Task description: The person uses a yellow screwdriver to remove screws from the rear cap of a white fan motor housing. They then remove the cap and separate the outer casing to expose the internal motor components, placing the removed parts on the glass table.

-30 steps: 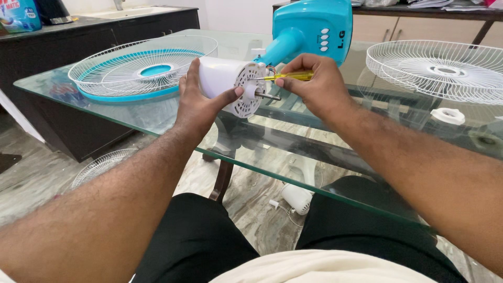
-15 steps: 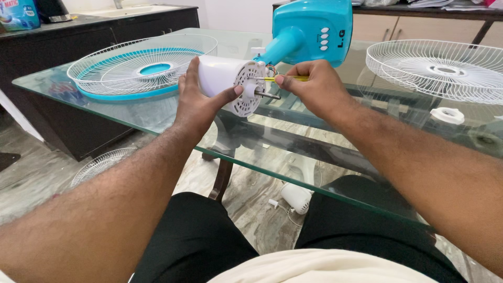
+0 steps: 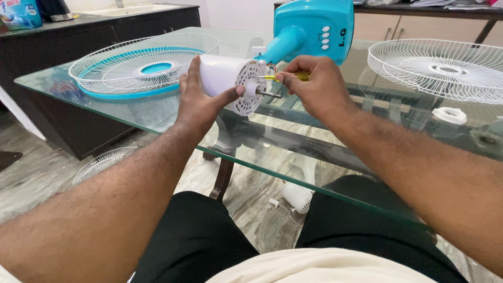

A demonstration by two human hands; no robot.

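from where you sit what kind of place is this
Probably a home dining or kitchen area, not a workshop: a glass-topped table over a marble-like floor, and a dark counter with cabinets behind. The fan motor is being worked on there.

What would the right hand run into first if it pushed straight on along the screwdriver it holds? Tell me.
The right hand points its yellow screwdriver leftward at the white fan motor housing. The perforated front face comes first; the tip looks already against it, though depth is unclear.
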